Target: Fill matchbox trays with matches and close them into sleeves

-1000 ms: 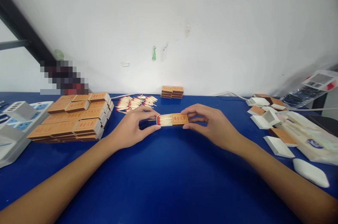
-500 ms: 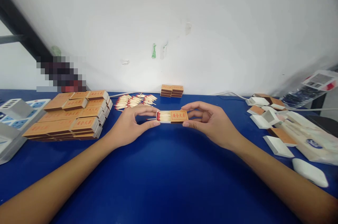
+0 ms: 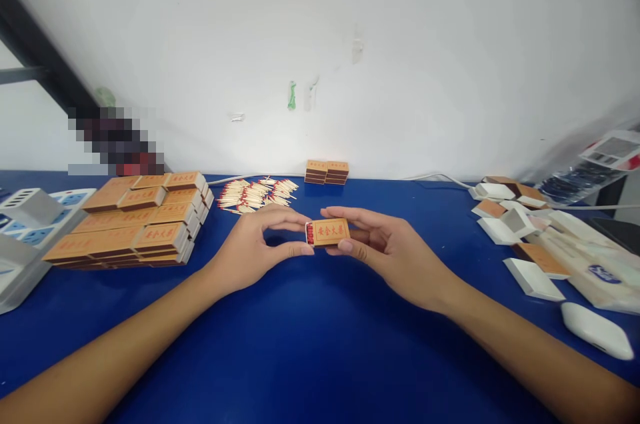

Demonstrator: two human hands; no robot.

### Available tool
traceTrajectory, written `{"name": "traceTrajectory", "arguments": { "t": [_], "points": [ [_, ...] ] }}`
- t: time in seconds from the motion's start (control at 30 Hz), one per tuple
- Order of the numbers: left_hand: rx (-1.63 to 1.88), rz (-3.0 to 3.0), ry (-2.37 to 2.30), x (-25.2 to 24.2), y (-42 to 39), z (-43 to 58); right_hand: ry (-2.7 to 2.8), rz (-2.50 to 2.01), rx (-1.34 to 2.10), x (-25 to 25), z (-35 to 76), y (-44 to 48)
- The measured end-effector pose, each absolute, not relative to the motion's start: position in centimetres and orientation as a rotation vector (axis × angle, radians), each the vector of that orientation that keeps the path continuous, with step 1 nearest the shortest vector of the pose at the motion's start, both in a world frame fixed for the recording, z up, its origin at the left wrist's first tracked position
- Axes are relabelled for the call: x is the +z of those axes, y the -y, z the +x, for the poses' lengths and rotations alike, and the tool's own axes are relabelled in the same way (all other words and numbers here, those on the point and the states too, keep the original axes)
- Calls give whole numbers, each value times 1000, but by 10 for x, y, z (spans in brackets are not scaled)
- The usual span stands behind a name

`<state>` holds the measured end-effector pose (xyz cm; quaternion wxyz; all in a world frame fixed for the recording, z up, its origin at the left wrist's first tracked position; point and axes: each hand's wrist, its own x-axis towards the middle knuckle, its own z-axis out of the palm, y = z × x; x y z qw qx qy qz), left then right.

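Between my hands is a small matchbox [image 3: 331,232] with an orange printed sleeve. Its inner tray is nearly all inside the sleeve, and only a short strip with red match heads [image 3: 310,234] shows at the left end. My left hand [image 3: 255,247] pinches that tray end between thumb and fingers. From the other side, my right hand [image 3: 385,247] grips the sleeve, thumb along the front and fingers behind. Beyond my left hand lies a loose pile of red-tipped matches [image 3: 257,194].
Many closed matchboxes are stacked [image 3: 135,221] at left, beside a white power strip [image 3: 45,211]. A small matchbox stack [image 3: 327,172] stands by the wall. At right lie loose white trays and sleeves [image 3: 515,217], a tissue pack [image 3: 595,264] and a white rounded case [image 3: 597,331].
The tray has slid into the sleeve, covering most of the matches that were showing. My right hand has moved left and slightly nearer with the sleeve; my left hand has shifted slightly right.
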<state>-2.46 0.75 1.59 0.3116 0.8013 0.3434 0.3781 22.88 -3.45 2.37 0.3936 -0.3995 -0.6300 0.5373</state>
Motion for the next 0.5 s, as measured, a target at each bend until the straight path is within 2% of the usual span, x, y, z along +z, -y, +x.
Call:
{"name": "traceTrajectory", "arguments": {
  "t": [0.3, 0.5],
  "points": [
    [1050, 2327, -802, 13, 3, -19, 1830, -1097, 1267, 21, 213, 65],
    [1098, 2322, -762, 12, 3, -18, 1922, -1065, 1318, 28, 211, 69]
  ]
}}
